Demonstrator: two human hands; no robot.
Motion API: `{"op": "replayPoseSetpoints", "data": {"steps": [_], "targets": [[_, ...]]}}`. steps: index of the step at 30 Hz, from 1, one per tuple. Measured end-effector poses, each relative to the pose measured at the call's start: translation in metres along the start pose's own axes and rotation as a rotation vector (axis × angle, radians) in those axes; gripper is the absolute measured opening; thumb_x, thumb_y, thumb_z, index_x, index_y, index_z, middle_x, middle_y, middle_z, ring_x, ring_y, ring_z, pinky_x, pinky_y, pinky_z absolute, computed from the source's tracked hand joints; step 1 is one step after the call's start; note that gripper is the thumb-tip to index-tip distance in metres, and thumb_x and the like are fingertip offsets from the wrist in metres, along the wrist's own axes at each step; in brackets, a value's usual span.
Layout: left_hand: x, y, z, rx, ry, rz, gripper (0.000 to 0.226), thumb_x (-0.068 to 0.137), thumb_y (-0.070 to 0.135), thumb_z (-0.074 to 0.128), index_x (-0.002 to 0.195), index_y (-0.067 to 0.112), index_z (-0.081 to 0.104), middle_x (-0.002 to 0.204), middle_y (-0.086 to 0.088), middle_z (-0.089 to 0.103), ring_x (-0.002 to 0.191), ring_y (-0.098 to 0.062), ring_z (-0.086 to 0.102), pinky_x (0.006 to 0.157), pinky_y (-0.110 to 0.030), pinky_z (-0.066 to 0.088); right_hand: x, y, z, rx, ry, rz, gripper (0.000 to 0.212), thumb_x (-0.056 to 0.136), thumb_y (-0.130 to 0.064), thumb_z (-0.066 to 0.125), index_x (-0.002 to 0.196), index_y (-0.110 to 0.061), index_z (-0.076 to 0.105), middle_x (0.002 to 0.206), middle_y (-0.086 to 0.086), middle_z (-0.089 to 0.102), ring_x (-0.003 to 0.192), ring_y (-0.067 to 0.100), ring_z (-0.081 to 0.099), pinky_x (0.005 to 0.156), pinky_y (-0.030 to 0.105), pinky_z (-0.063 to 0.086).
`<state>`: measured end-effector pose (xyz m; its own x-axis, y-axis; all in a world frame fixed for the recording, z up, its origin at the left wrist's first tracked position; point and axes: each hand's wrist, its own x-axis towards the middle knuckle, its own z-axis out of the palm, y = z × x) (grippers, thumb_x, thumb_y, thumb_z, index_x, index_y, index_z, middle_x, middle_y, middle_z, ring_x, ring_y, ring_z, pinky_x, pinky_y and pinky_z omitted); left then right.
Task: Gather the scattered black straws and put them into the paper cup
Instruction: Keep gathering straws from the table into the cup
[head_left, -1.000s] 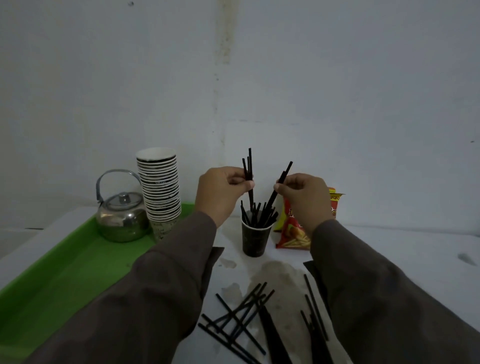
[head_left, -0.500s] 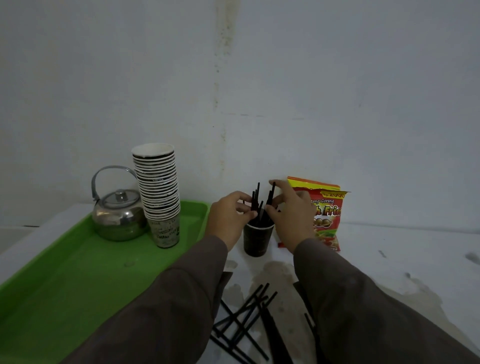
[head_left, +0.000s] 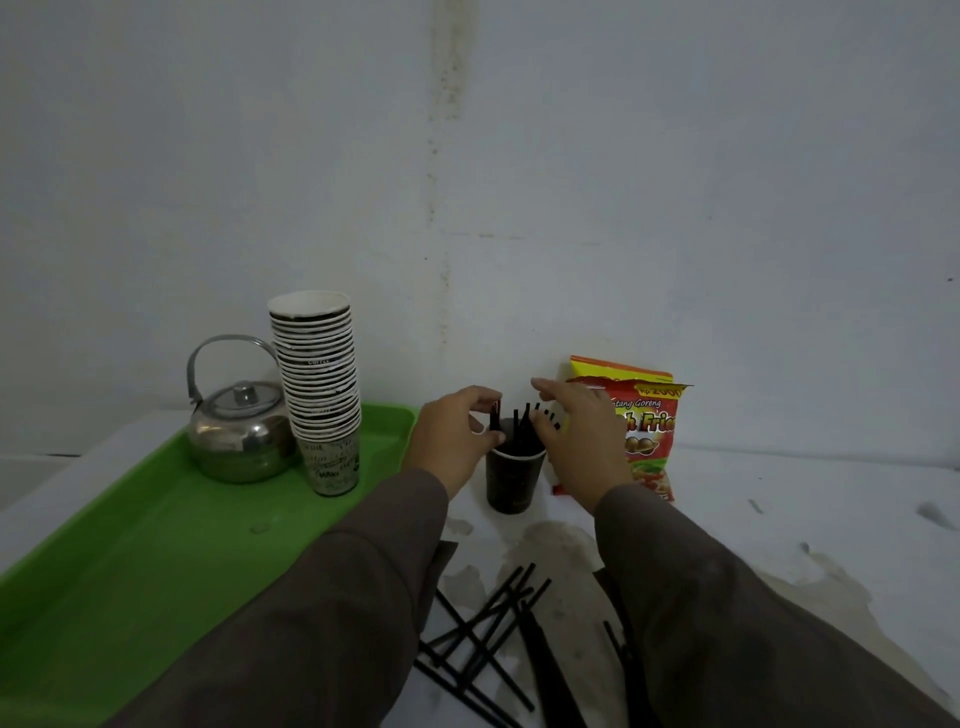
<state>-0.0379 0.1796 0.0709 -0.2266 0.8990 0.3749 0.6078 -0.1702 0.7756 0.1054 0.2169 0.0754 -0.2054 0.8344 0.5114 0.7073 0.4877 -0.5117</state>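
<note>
Black straws (head_left: 521, 434) stand in the paper cup (head_left: 511, 480), left hand (head_left: 454, 441) and right hand (head_left: 584, 439) flanking, fingers spread.

You had both hands crowding the cup (head_left: 511, 480): left hand (head_left: 451, 444) on one side, right hand (head_left: 582, 441) on the other. A snack bag (head_left: 647, 415) blocked the right, stacked cups (head_left: 319, 384) the left. Loose straws (head_left: 483, 629) littered the near table (head_left: 779, 499).

Left hand (head_left: 453, 441) and right hand (head_left: 582, 441) now lowered beside the paper cup (head_left: 511, 480); fingers loosened; straws (head_left: 522, 434) inside.
</note>
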Motion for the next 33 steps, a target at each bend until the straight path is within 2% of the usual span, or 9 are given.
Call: {"op": "replayPoseSetpoints", "data": {"steps": [5, 10, 13, 17, 21, 23, 27, 30, 33], "targets": [[-0.014, 0.008, -0.008, 0.094, 0.0, 0.077, 0.052, 0.077, 0.005, 0.069, 0.123, 0.02, 0.054, 0.121, -0.003, 0.06, 0.088, -0.011, 0.053, 0.078, -0.022, 0.042, -0.02, -0.009, -0.019, 0.031, 0.005, -0.024, 0.032, 0.088, -0.02, 0.054, 0.119, -0.024, 0.057, 0.126, 0.003, 0.056, 0.12, 0.022, 0.041, 0.1, 0.038, 0.033], [-0.078, 0.02, -0.018, 0.144, 0.038, 0.27, 0.041, 0.076, 0.007, 0.068, 0.112, 0.024, 0.058, 0.112, 0.003, 0.059, 0.096, -0.009, 0.052, 0.084, -0.021, 0.042, -0.091, -0.001, -0.05, 0.156, -0.058, -0.042, 0.021, 0.081, -0.013, 0.063, 0.099, -0.024, 0.066, 0.098, -0.003, 0.062, 0.086, 0.009, 0.053, 0.074, 0.01, 0.038], [-0.129, 0.018, -0.012, 0.145, -0.101, 0.308, 0.029, 0.079, 0.011, 0.066, 0.104, 0.025, 0.061, 0.103, 0.005, 0.061, 0.093, -0.006, 0.05, 0.081, -0.015, 0.037, -0.141, 0.013, -0.065, 0.124, -0.124, 0.03, 0.018, 0.08, -0.01, 0.064, 0.09, -0.025, 0.067, 0.086, -0.005, 0.063, 0.074, 0.002, 0.054, 0.066, 0.003, 0.037], [-0.17, 0.014, 0.011, 0.172, -0.269, 0.309, 0.02, 0.084, 0.013, 0.06, 0.101, 0.024, 0.064, 0.103, 0.006, 0.064, 0.099, -0.009, 0.053, 0.085, -0.015, 0.035, -0.184, 0.029, -0.081, 0.084, -0.171, 0.17, 0.015, 0.08, -0.011, 0.064, 0.086, -0.024, 0.068, 0.076, -0.012, 0.061, 0.068, 0.001, 0.054, 0.062, 0.002, 0.038], [-0.18, 0.012, 0.03, 0.254, -0.374, 0.433, 0.036, 0.083, -0.006, 0.051, 0.106, 0.019, 0.064, 0.109, -0.001, 0.065, 0.104, -0.014, 0.052, 0.089, -0.015, 0.031, -0.202, 0.034, -0.085, -0.02, -0.251, 0.226, 0.009, 0.081, -0.024, 0.064, 0.09, -0.024, 0.068, 0.075, -0.012, 0.058, 0.064, 0.004, 0.052, 0.058, 0.008, 0.04], [-0.183, 0.008, 0.035, 0.311, -0.458, 0.512, 0.049, 0.077, -0.014, 0.047, 0.112, 0.017, 0.062, 0.117, -0.005, 0.063, 0.11, -0.02, 0.052, 0.094, -0.022, 0.033, -0.206, 0.032, -0.08, -0.077, -0.252, 0.234, 0.015, 0.08, -0.032, 0.065, 0.091, -0.023, 0.067, 0.076, -0.01, 0.059, 0.064, 0.004, 0.051, 0.054, 0.01, 0.036], [-0.187, 0.003, 0.035, 0.385, -0.596, 0.61, 0.054, 0.079, -0.013, 0.042, 0.125, 0.014, 0.053, 0.127, -0.01, 0.057, 0.117, -0.025, 0.05, 0.098, -0.039, 0.042, -0.209, 0.026, -0.063, -0.216, -0.236, 0.226, 0.034, 0.079, -0.042, 0.064, 0.102, -0.017, 0.061, 0.09, 0.0, 0.06, 0.071, 0.01, 0.048, 0.064, 0.019, 0.038], [-0.187, 0.004, 0.032, 0.395, -0.607, 0.606, 0.049, 0.082, -0.009, 0.044, 0.124, 0.013, 0.054, 0.126, -0.011, 0.057, 0.117, -0.024, 0.05, 0.099, -0.038, 0.042, -0.21, 0.023, -0.057, -0.257, -0.248, 0.227, 0.032, 0.082, -0.039, 0.061, 0.103, -0.016, 0.058, 0.097, 0.003, 0.06, 0.073, 0.01, 0.043, 0.067, 0.019, 0.036], [-0.188, 0.008, 0.028, 0.404, -0.542, 0.625, 0.038, 0.08, -0.009, 0.049, 0.109, 0.011, 0.061, 0.113, -0.011, 0.063, 0.107, -0.026, 0.056, 0.089, -0.041, 0.05, -0.209, 0.021, -0.059, -0.262, -0.276, 0.236, 0.023, 0.085, -0.031, 0.059, 0.1, -0.014, 0.06, 0.099, 0.006, 0.061, 0.079, 0.016, 0.051, 0.069, 0.022, 0.04]]}}
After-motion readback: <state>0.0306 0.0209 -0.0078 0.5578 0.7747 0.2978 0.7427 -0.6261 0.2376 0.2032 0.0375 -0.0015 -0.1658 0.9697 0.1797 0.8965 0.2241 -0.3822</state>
